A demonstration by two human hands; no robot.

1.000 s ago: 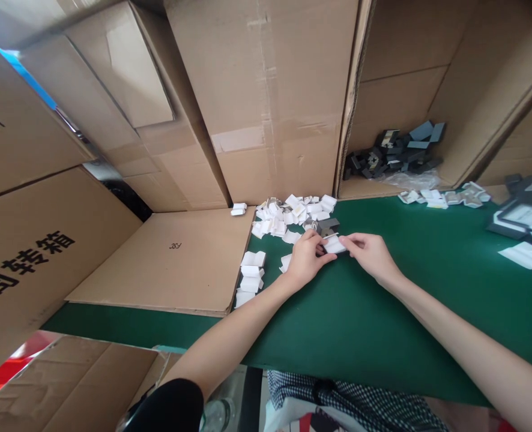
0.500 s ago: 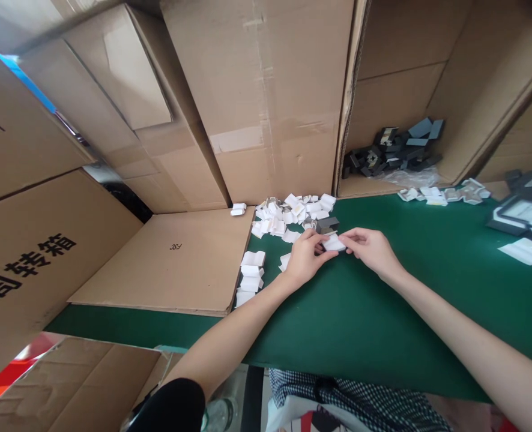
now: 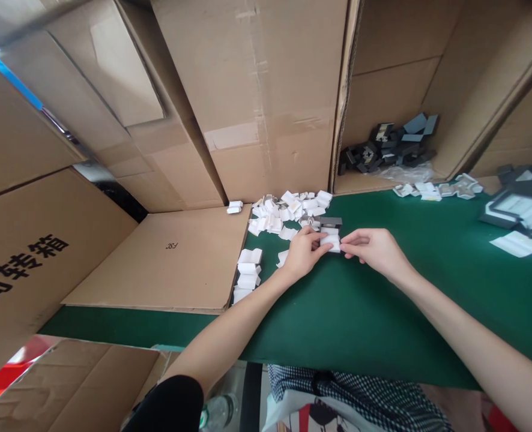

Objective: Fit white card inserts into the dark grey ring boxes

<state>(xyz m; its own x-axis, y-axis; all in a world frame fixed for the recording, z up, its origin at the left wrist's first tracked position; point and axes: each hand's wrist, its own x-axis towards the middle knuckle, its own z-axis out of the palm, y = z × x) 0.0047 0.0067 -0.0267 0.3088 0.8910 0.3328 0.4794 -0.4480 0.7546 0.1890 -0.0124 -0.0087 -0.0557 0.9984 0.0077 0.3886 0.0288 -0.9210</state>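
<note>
A small dark grey box [image 3: 331,222] with its lid raised stands on the green table in front of me, a white folded insert [image 3: 330,239] inside it. My left hand [image 3: 307,251] grips it from the left, fingers bent, the thumb lying over the insert's front. At its right edge, the bent fingers of my right hand [image 3: 373,251] are pinched against the side. The fingertips partly cover the box. Just beyond and left of it lies a heap of white folded inserts [image 3: 272,215]. A short row of similar white pieces [image 3: 249,270] runs along the cardboard's edge.
A flat cardboard sheet [image 3: 158,264] covers the table's left part. Tall cartons [image 3: 266,108] wall the back. An open carton holds dark small boxes [image 3: 394,144]. On the right are white pieces [image 3: 441,189] and a pile of grey boxes [image 3: 522,204].
The grey box has turned to face me more squarely, and the white insert now sits flatter inside it. Both hands stay around it. The camera view has shifted slightly.
</note>
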